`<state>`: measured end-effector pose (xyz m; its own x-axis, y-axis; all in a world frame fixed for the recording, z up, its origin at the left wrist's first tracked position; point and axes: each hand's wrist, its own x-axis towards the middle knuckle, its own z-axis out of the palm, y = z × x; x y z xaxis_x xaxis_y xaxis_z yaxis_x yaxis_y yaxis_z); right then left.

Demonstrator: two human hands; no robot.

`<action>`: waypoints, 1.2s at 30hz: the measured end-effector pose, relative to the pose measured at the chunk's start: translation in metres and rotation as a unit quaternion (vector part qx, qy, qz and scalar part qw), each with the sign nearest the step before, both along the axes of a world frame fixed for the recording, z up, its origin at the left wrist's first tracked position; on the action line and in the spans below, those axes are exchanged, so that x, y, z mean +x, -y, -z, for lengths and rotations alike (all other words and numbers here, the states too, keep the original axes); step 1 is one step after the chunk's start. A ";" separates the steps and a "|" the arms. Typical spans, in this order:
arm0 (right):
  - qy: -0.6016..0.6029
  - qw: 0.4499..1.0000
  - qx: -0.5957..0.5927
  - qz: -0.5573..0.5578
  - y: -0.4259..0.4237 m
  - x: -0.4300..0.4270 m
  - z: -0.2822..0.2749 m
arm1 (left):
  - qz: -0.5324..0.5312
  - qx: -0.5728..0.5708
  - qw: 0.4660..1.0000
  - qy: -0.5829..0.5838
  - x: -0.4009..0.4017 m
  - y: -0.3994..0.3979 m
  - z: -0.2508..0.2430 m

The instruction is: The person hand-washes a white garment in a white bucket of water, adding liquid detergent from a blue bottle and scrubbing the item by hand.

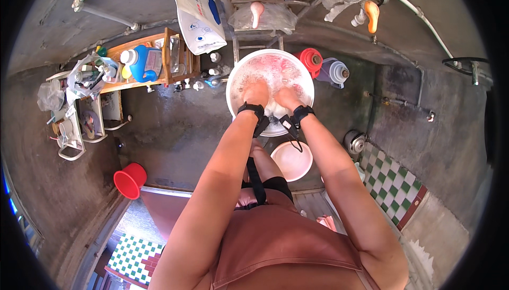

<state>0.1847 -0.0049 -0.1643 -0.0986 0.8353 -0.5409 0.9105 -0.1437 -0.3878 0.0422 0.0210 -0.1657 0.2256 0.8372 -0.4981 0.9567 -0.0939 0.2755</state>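
Note:
A round white basin [230, 91] holds sudsy water with reddish and white cloth [277, 109] in it. Both hands reach down into the basin, and the suds cover their fingers. My left hand [255, 93] is at the basin's middle left, beside the cloth. Just right of it, my right hand [288, 98] dips in next to the white cloth. Whether either hand grips the cloth cannot be told. Each wrist wears a black strap with a small device; a thin cable loops from the right one.
A pale pink basin [292, 161] stands on the floor close to the white one. Red and grey thermos flasks [312, 61] [337, 72] stand at its upper right. A wooden shelf [171, 53] with a blue jug [145, 62] is at left, above a red bucket [130, 180]. A kettle [355, 142] sits at right.

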 end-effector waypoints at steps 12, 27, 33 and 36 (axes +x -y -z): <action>-0.616 0.506 -0.210 0.566 -0.008 -0.001 -0.067 | -0.124 0.102 0.865 0.476 0.016 0.011 -0.110; -0.561 0.679 -0.086 0.466 0.006 -0.024 -0.121 | -0.206 0.152 0.924 0.283 -0.017 -0.018 -0.089; -0.174 0.962 0.158 0.136 0.026 -0.014 -0.076 | -0.037 0.140 0.981 0.130 -0.020 0.015 -0.097; -0.119 0.987 0.051 0.093 0.016 -0.018 -0.064 | 0.000 0.110 0.990 0.086 -0.021 0.014 -0.079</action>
